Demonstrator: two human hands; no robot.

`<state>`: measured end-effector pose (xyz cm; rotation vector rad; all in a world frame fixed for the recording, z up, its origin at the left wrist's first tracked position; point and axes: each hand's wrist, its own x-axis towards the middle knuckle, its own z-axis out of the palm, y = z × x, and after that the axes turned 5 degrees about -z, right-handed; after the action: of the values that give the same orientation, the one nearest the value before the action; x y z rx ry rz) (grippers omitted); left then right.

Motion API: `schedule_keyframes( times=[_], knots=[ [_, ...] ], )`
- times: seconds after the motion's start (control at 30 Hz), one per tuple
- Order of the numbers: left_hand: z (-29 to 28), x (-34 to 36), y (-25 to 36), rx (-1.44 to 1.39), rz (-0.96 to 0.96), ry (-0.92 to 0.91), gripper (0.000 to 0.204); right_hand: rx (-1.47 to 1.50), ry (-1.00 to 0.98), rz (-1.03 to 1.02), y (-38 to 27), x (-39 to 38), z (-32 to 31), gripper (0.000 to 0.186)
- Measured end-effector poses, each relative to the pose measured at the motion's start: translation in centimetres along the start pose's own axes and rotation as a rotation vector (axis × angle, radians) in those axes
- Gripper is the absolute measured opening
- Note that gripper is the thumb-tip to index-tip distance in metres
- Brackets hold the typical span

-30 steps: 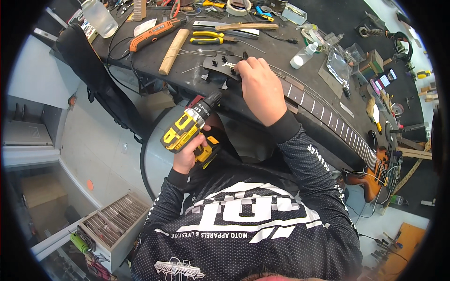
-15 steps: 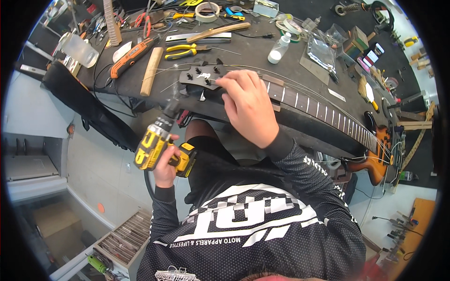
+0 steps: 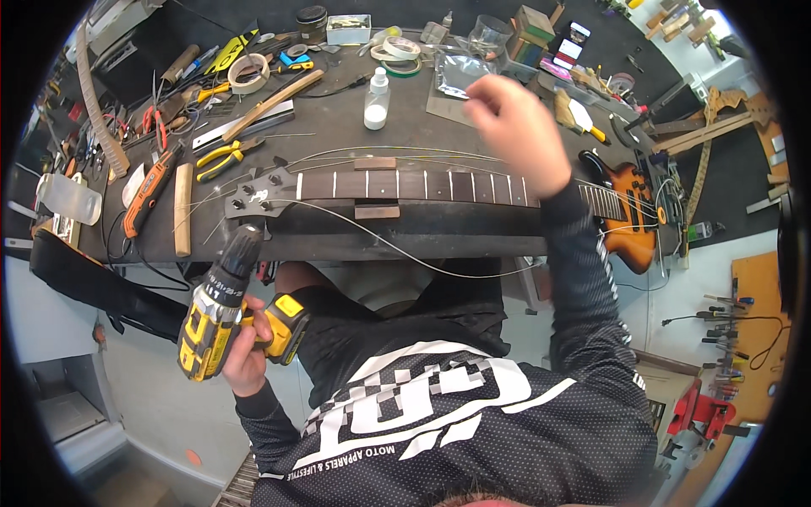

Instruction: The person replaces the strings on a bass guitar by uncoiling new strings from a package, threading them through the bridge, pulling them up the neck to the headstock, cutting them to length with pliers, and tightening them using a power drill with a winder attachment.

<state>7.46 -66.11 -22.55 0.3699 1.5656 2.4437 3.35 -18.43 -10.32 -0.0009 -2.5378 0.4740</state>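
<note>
Dressed in a black long-sleeved jersey of dotted mesh fabric, with bold white block lettering and stripes across the chest. Sleeves plain black to the wrists. Both hands bare.

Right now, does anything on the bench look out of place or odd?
Yes. The strings hang loose off the guitar neck; one sags over the bench edge in a slack curve. The right hand is raised above them.

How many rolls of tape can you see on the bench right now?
3, maybe more hidden in the clutter: a tan tape roll at the back left near the pliers, a white tape roll at the back centre, and a green tape roll just under the white one.
</note>
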Motion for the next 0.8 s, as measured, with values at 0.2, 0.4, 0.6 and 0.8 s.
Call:
schedule_keyframes(
  times=[0.2, 0.4, 0.6, 0.8],
  knots=[
    [2.1, 0.3, -1.6, -0.158, -0.091, -0.085, 0.051, -0.558, -0.591, 0.33, 16.0, 3.2, 3.1, 0.044],
    [2.6, -1.8, -2.6, -0.095, -0.179, -0.069, 0.058, -0.568, -0.52, 0.274, 17.9, 2.1, 5.2, 0.039],
    [5.3, -2.3, -3.2, -0.049, -0.259, -0.14, 0.062, 1.107, -0.062, 0.439, 5.8, -1.3, -2.2, 0.032],
    [7.9, -2.6, -4.3, 0.164, -0.227, -0.176, 0.067, 2.011, -0.123, 0.44, -4.0, -6.7, 2.6, 0.038]
  ],
)
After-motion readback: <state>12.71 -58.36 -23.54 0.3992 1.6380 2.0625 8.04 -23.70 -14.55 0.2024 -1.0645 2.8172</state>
